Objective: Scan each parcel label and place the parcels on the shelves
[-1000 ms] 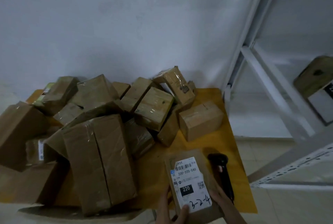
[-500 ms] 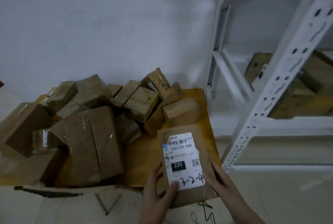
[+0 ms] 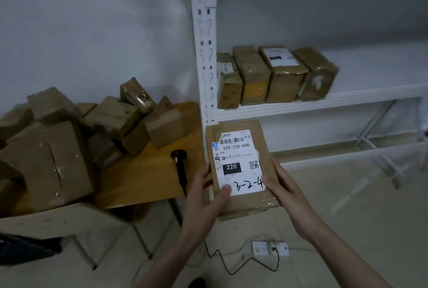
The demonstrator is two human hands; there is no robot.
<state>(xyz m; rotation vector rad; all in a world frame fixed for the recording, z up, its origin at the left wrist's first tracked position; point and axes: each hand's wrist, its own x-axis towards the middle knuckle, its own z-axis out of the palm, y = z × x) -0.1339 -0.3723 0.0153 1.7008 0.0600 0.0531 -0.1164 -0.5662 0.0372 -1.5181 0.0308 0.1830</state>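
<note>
Flat brown cardboard parcel [image 3: 240,167] at 6 o'clock | white label [image 3: 238,162]: "220-220-C40", "220", handwritten "3-2-4" | left hand [image 3: 206,197], right hand [image 3: 287,192] both clasp its edges

The yellow-topped bench [image 3: 148,179] carries a heap of taped cardboard parcels [image 3: 69,141] and a black scanner [image 3: 179,167] near its right edge, while the white shelf [image 3: 347,97] beside it holds a row of four parcels [image 3: 273,74] at its left end.

You hold a flat brown parcel [image 3: 240,169], label [image 3: 238,162] up reading 3-2-4, just below the shelf [image 3: 324,102] bearing four parcels [image 3: 273,74].
</note>
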